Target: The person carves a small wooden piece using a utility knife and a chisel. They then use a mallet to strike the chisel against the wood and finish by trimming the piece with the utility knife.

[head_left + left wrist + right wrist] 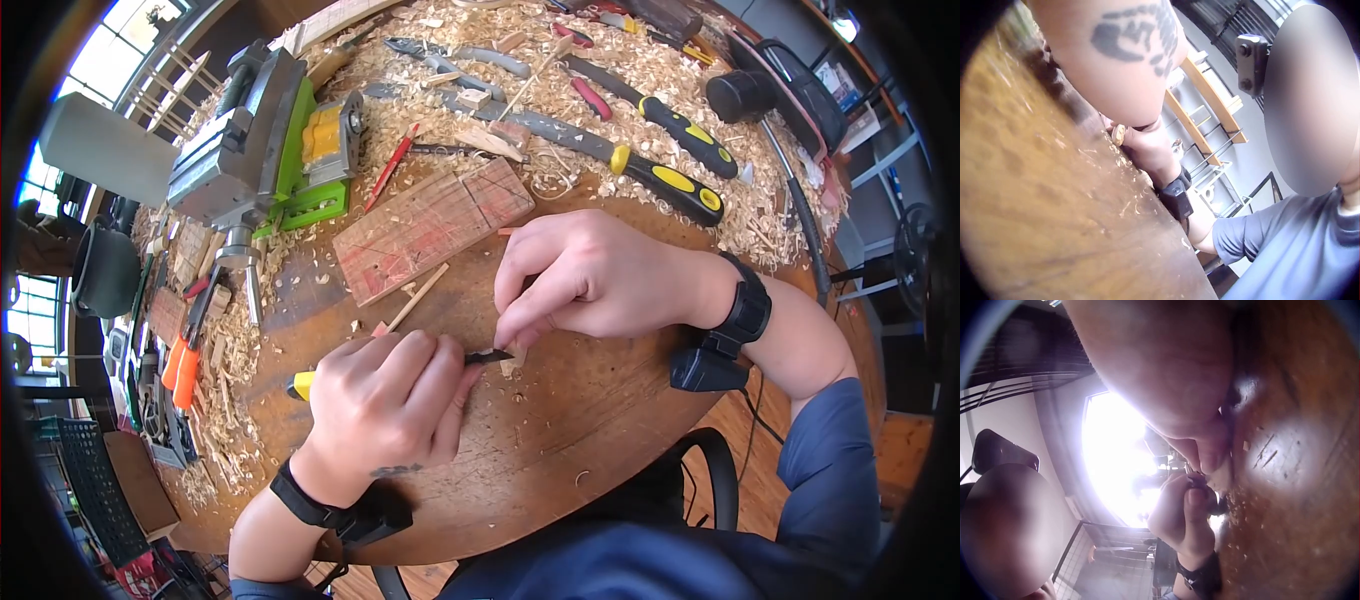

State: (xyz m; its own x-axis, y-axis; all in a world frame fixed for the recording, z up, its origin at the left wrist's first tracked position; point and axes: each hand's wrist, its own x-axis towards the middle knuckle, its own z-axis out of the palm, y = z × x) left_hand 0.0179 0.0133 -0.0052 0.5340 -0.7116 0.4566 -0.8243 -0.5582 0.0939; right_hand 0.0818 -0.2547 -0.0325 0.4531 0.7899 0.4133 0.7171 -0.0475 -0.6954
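No text, labels, brands, numbers or signs readable in 3 views.

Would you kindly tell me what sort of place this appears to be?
Probably a woodworking shop: pale curled wood shavings cover much of the brown wooden table, a bulky grey metal vise stands on one side, and long metal tools with black-and-yellow handles lie among the shavings.

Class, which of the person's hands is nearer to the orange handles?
Left. The left hand is to the right of the orange handles in the head view; the right hand lies farther right.
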